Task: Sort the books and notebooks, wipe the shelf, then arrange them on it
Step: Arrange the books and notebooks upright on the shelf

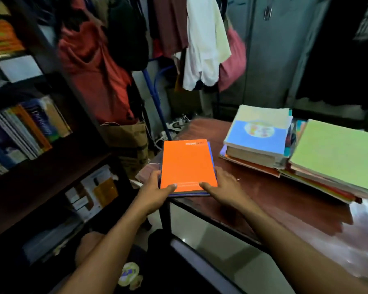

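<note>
An orange notebook (187,164) tops a small stack with blue covers beneath, at the near left corner of the brown table (274,200). My left hand (155,187) grips the stack's left near corner, thumb on the orange cover. My right hand (223,187) holds its right near corner, thumb on the cover too. Farther right lie two more piles: one topped by a blue-and-cream book (259,132), one by a pale green book (334,153). The dark shelf (57,170) stands at the left with upright books (28,128) on one level.
Clothes (204,41) hang behind the table, and a red garment (94,68) hangs beside the shelf. A brown paper bag (132,141) and cables sit on the floor between shelf and table. Grey cabinet doors (270,49) rise at the back right. Boxes (94,192) fill the lower shelf.
</note>
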Demonstrator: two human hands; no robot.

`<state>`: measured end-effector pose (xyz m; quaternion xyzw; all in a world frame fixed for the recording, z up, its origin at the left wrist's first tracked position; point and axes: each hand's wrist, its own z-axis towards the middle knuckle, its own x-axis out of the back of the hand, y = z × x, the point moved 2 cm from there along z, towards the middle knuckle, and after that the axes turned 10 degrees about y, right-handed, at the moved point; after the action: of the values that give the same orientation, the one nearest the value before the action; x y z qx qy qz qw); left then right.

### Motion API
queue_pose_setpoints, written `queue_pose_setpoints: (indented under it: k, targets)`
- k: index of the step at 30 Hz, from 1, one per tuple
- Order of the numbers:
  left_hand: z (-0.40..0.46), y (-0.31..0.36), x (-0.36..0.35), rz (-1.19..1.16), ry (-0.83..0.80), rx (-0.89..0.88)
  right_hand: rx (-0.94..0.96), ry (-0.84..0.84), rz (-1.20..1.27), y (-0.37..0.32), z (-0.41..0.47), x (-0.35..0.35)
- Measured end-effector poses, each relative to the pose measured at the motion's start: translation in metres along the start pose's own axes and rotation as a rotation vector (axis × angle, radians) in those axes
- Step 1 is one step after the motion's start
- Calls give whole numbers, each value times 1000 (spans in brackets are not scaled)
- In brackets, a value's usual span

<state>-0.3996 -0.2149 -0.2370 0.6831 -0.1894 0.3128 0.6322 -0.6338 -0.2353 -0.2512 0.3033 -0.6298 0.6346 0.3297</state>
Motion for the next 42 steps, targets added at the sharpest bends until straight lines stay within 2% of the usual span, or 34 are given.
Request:
queue_pose_setpoints:
  k: [4, 7, 12, 18, 21, 24, 27, 32, 38, 42]
  targets:
    - [7, -6, -7, -36, 90, 85, 23, 2, -83, -11, -5, -26]
    - [12, -3, -13, -108, 81, 132, 28, 31, -70, -4, -6, -25]
    - [0, -2, -22, -445, 35, 384, 3, 63, 17, -3, -11, -19]
    - [-24, -19, -5, -638, 105, 423, 57, 26, 45, -24, -25, -35]
    - [-42, -49, 30, -692, 228, 406, 172, -80, 91, -58, -30, -54]
    - [-70, -81, 79, -755, 439, 364, 313, -192, 155, -111, -36, -80]
    - [-117, -121, 146, -784, 692, 388, 533, -290, 218, -194, -57, -119]
    - [-184, -175, 233, -740, 1035, 439, 754, -455, 255, -309, -102, -175]
    - [-217, -222, 295, -889, 1288, 602, 985, -647, 178, -412, -125, -224]
    - [-208, -266, 310, -790, 1499, 676, 1196, -741, 121, -473, -101, -279]
